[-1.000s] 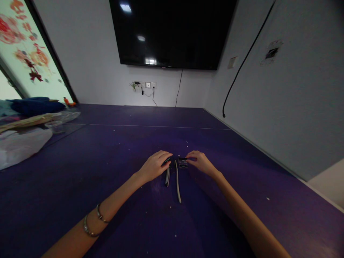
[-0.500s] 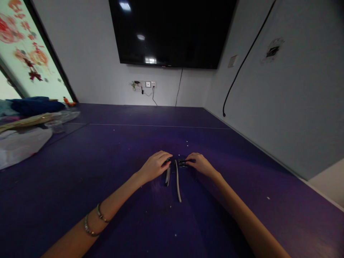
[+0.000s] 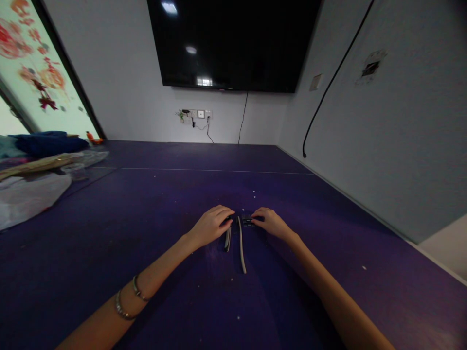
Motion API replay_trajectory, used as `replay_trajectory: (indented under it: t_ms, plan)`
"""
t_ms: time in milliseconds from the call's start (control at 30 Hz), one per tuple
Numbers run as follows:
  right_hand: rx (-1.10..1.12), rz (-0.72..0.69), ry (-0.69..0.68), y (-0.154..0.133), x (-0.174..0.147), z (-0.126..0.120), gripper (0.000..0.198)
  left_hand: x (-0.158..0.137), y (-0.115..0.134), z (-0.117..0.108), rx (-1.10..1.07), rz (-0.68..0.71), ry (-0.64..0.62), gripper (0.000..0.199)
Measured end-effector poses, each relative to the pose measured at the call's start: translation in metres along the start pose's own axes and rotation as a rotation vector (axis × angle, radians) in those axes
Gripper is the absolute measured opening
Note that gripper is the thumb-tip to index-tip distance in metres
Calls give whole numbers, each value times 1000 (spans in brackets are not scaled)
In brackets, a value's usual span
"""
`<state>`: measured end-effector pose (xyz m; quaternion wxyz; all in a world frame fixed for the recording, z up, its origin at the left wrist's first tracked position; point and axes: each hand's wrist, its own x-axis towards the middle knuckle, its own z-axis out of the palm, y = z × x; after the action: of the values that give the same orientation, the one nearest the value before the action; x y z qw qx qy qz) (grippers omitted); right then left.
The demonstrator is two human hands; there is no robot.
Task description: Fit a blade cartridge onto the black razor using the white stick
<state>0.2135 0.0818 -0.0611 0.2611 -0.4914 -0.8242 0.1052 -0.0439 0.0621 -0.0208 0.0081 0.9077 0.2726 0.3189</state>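
My left hand [image 3: 214, 224] is closed in a pinch, thumb and fingers around something small and dark that they mostly hide. A short pale-and-dark strip [image 3: 228, 239] lies just below those fingertips. Across from it, my right hand [image 3: 270, 222] pinches the right end of a small flat black piece [image 3: 247, 220] low over the purple surface. Between the hands a longer, thin pale strip [image 3: 242, 250] points toward me, slightly curved. What the black piece is cannot be made out.
The wide purple surface [image 3: 153, 291] carries a few white specks. Clear plastic bags [image 3: 40, 194] and dark blue cloth [image 3: 51, 144] are heaped at the left. A black cable [image 3: 330, 82] hangs along the right wall, and a large television [image 3: 237, 43] is mounted ahead.
Both hands stay nearly where they were, with only slight finger shifts. The strips have not visibly moved.
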Motion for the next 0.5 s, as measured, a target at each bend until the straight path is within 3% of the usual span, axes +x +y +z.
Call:
replay_trajectory:
  t_ms: [200,500]
  plan:
    - [47,-41,30,2,1,-3,17,-1,-1,0,42,1,2,18]
    - [96,-64,59,3,3,2,14,-2,0,2,129,-105,-48,13]
